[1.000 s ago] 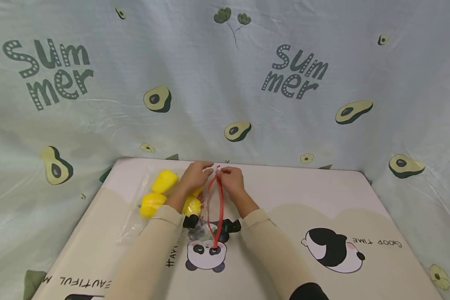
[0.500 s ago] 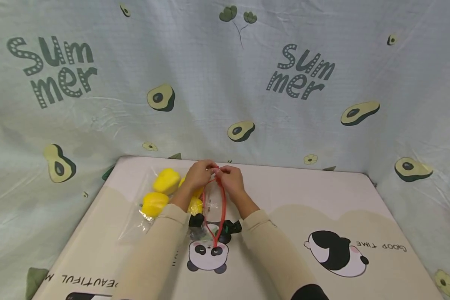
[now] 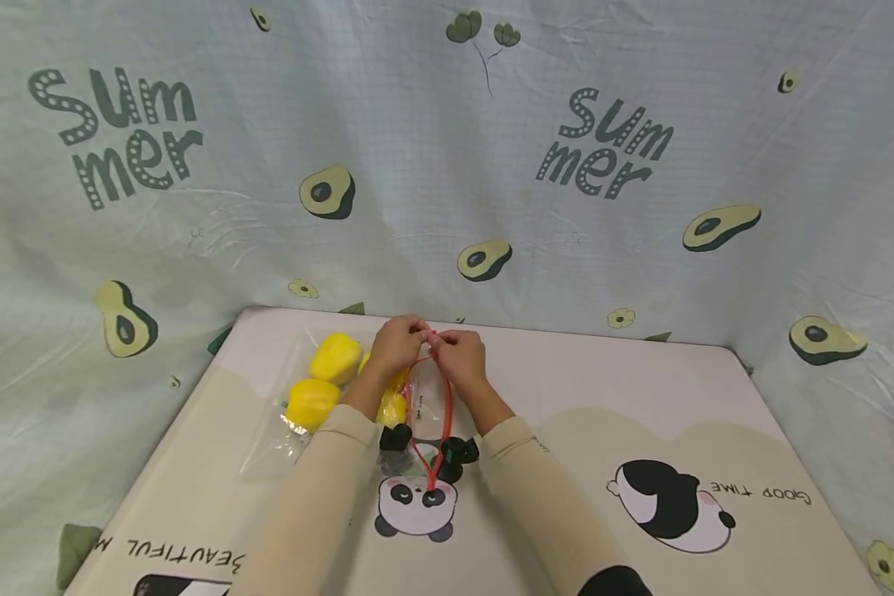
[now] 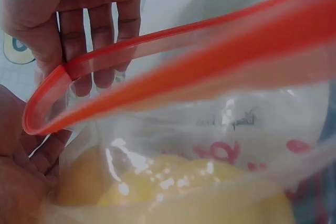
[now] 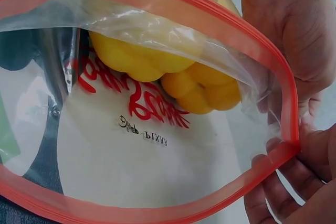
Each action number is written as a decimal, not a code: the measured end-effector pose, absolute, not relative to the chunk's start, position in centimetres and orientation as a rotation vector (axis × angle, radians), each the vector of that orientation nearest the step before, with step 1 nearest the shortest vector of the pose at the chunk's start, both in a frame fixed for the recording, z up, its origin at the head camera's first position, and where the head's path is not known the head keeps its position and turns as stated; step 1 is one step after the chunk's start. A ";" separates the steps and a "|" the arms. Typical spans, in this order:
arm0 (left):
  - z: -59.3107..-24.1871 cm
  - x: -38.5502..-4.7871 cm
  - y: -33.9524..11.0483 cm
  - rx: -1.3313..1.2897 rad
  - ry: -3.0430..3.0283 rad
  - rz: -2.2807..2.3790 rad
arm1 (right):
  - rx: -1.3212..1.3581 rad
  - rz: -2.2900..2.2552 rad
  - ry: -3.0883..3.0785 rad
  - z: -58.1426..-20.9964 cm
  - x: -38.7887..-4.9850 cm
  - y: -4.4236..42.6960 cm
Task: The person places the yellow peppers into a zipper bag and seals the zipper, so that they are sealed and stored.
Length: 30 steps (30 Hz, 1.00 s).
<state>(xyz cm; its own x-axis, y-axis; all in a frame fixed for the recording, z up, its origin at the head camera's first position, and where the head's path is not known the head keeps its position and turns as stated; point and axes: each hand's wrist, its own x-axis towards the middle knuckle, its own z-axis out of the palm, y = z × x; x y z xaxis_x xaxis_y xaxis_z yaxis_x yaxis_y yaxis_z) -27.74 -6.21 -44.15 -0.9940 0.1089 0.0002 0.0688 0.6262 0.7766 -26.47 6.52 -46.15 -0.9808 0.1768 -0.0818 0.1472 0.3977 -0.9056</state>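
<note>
A clear zip bag (image 3: 268, 443) with a red zip edge (image 3: 447, 414) lies on the table, its mouth spread into a loop. Inside are several yellow bell peppers (image 3: 313, 404), also seen through the plastic as peppers (image 5: 202, 87). At the far end of the mouth my left hand (image 3: 401, 343) pinches the red edge near its corner. Touching it from the right, my right hand (image 3: 458, 356) pinches that same corner between thumb and fingers. In the right wrist view the right hand (image 5: 299, 182) holds the corner from below, with the left hand (image 5: 294, 40) above it.
The pale table mat (image 3: 566, 381) carries printed pandas and lettering. A printed avocado curtain (image 3: 402, 124) hangs behind the table's far edge. Red lettering (image 5: 157, 108) shows on the bag.
My left hand has moved right to meet the right hand at the far end of the red edge, and now pinches it. The mouth's loop looks a little wider. The head view has shifted slightly.
</note>
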 end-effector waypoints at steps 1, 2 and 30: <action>-44.1 -27.7 -6.2 0.142 2.786 1.341 | -0.305 1.677 -2.607 -46.1 -26.4 6.5; -44.2 -27.7 -6.1 0.132 2.781 1.353 | -0.307 1.668 -2.613 -46.1 -26.4 6.5; -43.9 -27.8 -6.5 -0.059 2.653 1.539 | -0.276 1.530 -2.710 -46.2 -25.0 6.5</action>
<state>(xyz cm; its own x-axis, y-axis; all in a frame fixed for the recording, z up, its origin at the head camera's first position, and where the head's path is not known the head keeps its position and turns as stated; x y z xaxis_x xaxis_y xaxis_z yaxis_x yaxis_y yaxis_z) -27.79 -6.48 -43.91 -0.9966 0.0039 -0.0828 -0.0700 0.4964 0.8653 -25.04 6.47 -46.23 -0.9843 0.1618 -0.0708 0.1442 0.5049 -0.8510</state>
